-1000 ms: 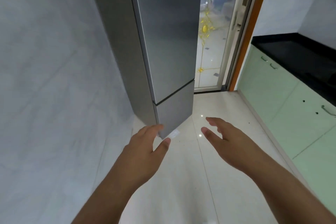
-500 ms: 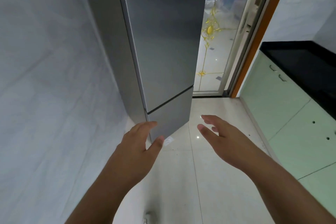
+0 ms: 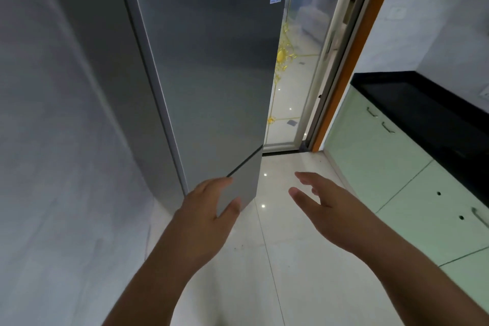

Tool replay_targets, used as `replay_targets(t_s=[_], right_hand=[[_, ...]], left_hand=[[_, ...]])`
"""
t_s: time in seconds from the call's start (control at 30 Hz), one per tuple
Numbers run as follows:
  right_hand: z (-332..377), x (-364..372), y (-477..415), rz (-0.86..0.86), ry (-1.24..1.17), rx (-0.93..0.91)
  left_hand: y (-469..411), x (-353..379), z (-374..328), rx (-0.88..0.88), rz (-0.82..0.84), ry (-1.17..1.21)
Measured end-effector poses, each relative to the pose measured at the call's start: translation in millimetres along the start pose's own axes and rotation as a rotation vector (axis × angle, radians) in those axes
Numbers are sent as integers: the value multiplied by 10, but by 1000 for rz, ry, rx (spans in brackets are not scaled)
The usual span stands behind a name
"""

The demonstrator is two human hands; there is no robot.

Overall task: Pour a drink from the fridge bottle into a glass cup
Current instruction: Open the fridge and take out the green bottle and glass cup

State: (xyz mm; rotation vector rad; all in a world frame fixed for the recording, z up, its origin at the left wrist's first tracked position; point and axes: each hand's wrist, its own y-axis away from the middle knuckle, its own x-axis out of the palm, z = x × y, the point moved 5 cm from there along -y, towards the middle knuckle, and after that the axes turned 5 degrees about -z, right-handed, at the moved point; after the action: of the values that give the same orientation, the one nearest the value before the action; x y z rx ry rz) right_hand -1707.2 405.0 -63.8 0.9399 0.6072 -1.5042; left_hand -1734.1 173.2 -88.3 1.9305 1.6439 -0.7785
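The fridge (image 3: 211, 74) fills the upper centre of the frame. Both its doors are closed, so the steel front is a solid barrier, broken only by a thin dark seam low in the centre between the upper and lower door. A grey wall (image 3: 53, 114) crowds the fridge's side on the left, with only a narrow strip of floor between them low down. The open lane is the pale tiled floor (image 3: 277, 259), running from bottom centre up to the glass door (image 3: 296, 74). Green cabinets (image 3: 383, 180) under a black countertop (image 3: 423, 114) bound it on the right. The left hand (image 3: 209, 217) hangs before the fridge's lower corner. The right hand (image 3: 328, 209) is over bare floor, in free air.
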Motion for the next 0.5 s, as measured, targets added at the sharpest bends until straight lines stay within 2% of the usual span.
replay_targets(t_s=[0.33, 0.5], right_hand=[[337, 126, -889, 7, 27, -19], [407, 108, -1457, 22, 14, -104]], left_hand=[[-881, -343, 327, -38, 7, -31], [-1126, -392, 429, -107, -69, -51]])
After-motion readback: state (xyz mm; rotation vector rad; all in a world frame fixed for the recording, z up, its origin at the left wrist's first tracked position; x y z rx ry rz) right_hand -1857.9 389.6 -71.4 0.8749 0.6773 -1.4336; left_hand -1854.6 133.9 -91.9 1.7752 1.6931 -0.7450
